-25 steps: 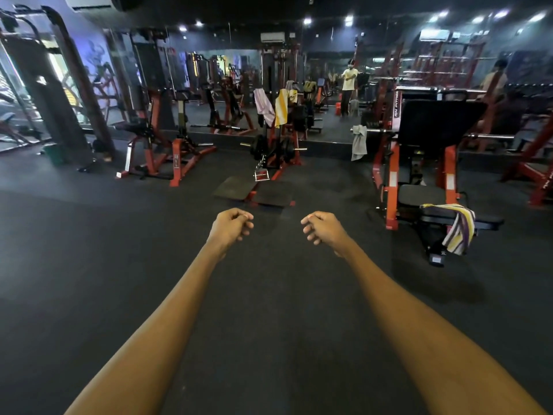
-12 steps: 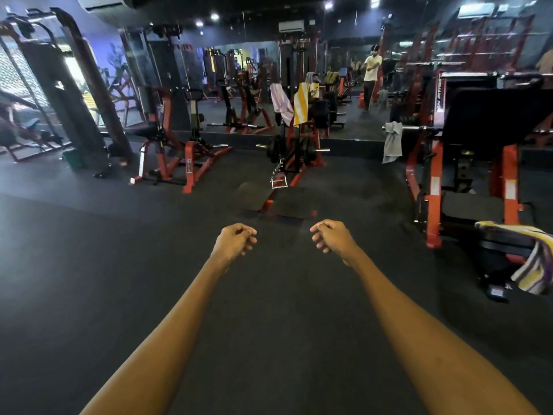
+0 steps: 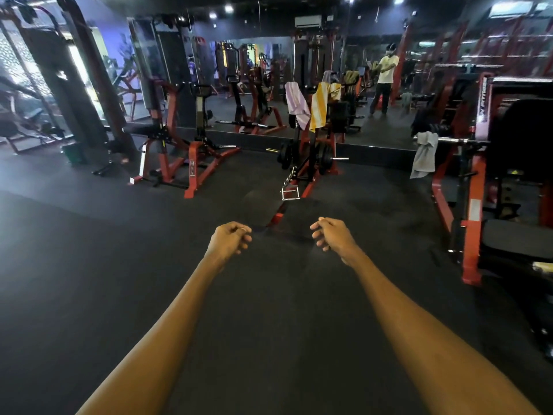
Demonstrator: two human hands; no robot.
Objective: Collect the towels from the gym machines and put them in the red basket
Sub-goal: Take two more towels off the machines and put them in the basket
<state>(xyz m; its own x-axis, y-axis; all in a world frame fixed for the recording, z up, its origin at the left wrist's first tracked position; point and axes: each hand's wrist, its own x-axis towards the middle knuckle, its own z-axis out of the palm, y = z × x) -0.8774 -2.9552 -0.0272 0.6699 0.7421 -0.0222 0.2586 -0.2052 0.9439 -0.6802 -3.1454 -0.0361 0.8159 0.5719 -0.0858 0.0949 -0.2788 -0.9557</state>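
A lilac towel (image 3: 296,104) and a yellow-and-white striped towel (image 3: 318,106) hang side by side on a red and black machine (image 3: 311,157) straight ahead. Further right, a grey towel (image 3: 424,154) is draped over the end of a bar. Only a sliver of a striped towel (image 3: 543,266) shows at the right edge, on a bench. My left hand (image 3: 230,239) and my right hand (image 3: 330,235) are stretched out in front over the dark floor, fingers curled, holding nothing. No red basket is in view.
A red press machine (image 3: 474,211) with a black seat stands close on the right. Another red machine (image 3: 179,157) and a tall cable tower (image 3: 74,94) are on the left. A mirror wall behind shows a person (image 3: 386,76). Dark rubber floor (image 3: 269,310) stretches ahead.
The view has moved forward, so the machine with the two towels is nearer. The bench with the striped towel has slid to the right edge. Both hands stay curled.
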